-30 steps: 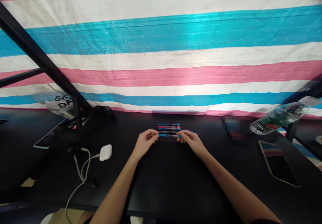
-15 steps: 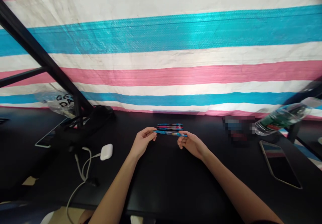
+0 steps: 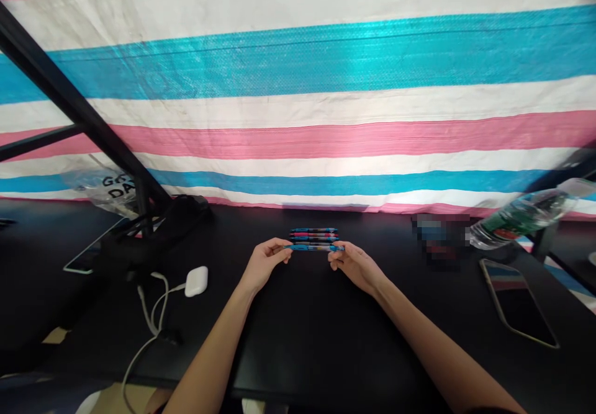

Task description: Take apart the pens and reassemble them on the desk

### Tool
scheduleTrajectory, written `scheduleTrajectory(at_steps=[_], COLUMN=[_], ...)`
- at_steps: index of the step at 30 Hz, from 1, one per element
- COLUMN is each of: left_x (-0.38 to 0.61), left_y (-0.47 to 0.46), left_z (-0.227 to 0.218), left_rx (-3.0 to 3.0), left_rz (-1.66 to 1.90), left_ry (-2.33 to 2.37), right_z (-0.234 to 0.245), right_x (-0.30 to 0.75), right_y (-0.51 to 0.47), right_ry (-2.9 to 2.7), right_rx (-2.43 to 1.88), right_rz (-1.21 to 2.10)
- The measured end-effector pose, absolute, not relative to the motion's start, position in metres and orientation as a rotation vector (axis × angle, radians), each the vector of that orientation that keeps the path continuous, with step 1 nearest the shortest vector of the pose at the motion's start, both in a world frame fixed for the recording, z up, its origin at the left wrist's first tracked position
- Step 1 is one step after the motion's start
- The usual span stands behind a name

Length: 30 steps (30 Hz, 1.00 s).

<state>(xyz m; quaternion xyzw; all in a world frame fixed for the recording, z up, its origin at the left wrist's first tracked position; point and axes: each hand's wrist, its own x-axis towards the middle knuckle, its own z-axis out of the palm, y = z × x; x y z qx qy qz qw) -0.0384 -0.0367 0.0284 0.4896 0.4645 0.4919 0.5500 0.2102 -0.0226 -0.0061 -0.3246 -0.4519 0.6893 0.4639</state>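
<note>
A light-blue pen (image 3: 311, 247) lies crosswise between my two hands, nearest to me in a stack of parallel pens. My left hand (image 3: 267, 261) pinches its left end between thumb and fingers. At the other end, the fingers of my right hand (image 3: 354, 260) are closed on the pen, the lower ones curled under. Just behind it are a dark-blue pen (image 3: 316, 239), a pink-red pen (image 3: 313, 234) and another blue pen (image 3: 313, 229), all in a row on the black desk (image 3: 298, 327).
Left of my hands are a white earbud case (image 3: 196, 281) on a white cable (image 3: 156, 315) and a black metal frame (image 3: 86, 113). To the right lie a phone (image 3: 518, 302) and a tilted plastic bottle (image 3: 521, 218), near a blurred-out patch. A striped sheet (image 3: 298, 110) hangs behind.
The light-blue pen has turned from a slight slant to nearly level, its left end coming down towards me, in line with the others. My left hand has lowered slightly; both hands still hold it.
</note>
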Motion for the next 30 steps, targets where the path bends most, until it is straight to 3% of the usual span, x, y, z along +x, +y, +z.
scheduleTrajectory(at_steps=[8, 16, 30], left_x=[-0.038, -0.035, -0.033], left_y=[-0.038, -0.039, -0.041], left_z=[0.029, 0.025, 0.028], left_rx=[1.446, 2.023, 2.164], left_rz=[1.042, 0.907, 0.684], left_ry=[1.263, 1.365, 1.366], right_z=[-0.004, 0.004, 0.003], right_x=[0.207, 0.201, 0.201], right_y=[-0.021, -0.027, -0.027], right_ry=[-1.202, -1.865, -2.071], right_rx=[-0.794, -1.201, -1.115], right_rz=[1.6, 0.642, 0.59])
